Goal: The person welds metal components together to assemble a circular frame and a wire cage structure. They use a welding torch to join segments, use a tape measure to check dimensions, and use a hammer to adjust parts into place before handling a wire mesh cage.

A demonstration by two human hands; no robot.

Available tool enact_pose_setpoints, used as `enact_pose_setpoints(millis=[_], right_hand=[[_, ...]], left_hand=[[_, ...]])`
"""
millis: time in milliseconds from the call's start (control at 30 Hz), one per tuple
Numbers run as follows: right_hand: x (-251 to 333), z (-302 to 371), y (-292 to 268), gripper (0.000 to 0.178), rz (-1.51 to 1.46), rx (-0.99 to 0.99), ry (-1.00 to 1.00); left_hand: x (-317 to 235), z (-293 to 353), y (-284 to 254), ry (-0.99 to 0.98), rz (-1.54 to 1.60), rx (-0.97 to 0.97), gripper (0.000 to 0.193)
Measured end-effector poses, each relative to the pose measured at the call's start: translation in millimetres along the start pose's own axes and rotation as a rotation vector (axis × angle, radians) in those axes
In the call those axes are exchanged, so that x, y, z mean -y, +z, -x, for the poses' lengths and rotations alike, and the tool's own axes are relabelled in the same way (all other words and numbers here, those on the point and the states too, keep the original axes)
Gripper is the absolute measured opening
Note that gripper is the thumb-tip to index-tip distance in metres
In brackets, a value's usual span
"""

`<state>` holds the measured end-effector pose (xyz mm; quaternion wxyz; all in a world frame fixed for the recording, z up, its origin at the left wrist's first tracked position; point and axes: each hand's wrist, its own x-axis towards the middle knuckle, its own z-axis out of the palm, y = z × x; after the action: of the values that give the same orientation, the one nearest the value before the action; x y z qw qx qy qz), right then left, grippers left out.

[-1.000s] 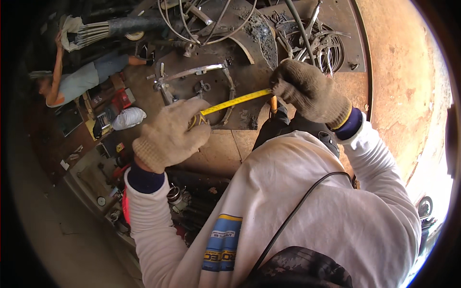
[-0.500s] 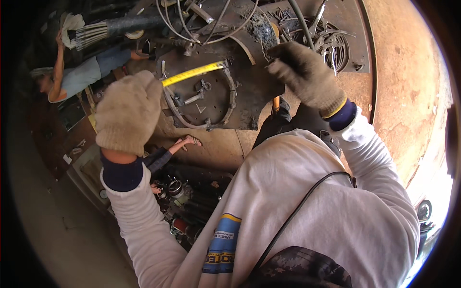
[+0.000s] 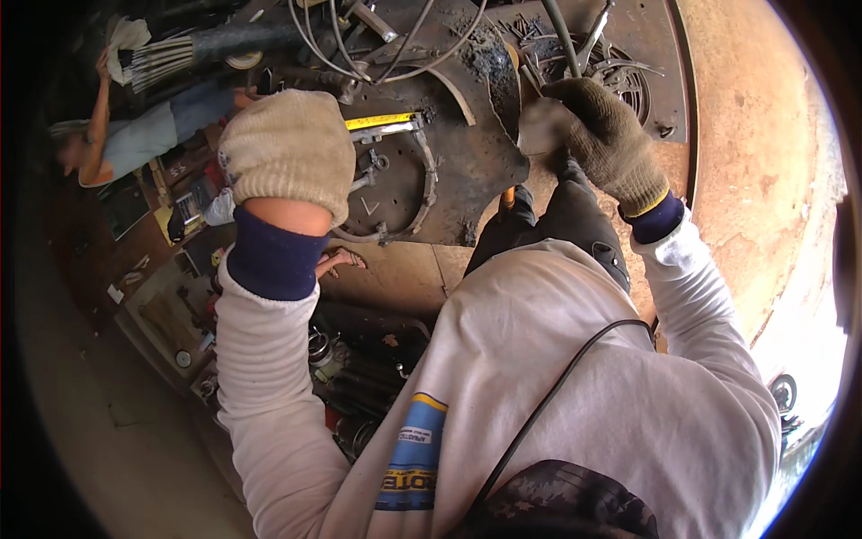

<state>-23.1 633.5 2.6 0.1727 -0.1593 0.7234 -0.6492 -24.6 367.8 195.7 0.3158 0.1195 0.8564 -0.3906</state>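
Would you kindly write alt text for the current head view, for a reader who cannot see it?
The gloved left hand holds a yellow measuring tape along the far bar of a curved metal frame on a dark worktop. The gloved right hand is near coiled wire.

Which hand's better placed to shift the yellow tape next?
Likely left: the yellow tape extends from the left hand along the metal frame. The right hand is off to the right, clear of both.
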Motion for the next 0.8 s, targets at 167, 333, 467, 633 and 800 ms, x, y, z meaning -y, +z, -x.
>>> enact_pose_setpoints(millis=[167, 333, 467, 633, 800], right_hand=[[0, 0, -2, 0.031, 0.013, 0.013, 0.014], [-2, -2, 1, 0.029, 0.001, 0.010, -0.018], [6, -8, 5, 0.028, 0.004, 0.024, -0.080], [49, -37, 18, 0.025, -0.008, 0.119, -0.173], [101, -112, 66, 0.022, 0.203, 0.208, -0.555]], left_hand=[[-1, -4, -5, 0.002, -0.004, 0.092, 0.012], [-3, -1, -8, -0.064, 0.044, 0.025, 0.013], [16, 11, 5, 0.034, 0.002, -0.192, 0.013], [55, 74, 18, -0.004, -0.072, -0.334, 0.010], [47, 147, 37, -0.320, 0.207, -0.235, 0.005]])
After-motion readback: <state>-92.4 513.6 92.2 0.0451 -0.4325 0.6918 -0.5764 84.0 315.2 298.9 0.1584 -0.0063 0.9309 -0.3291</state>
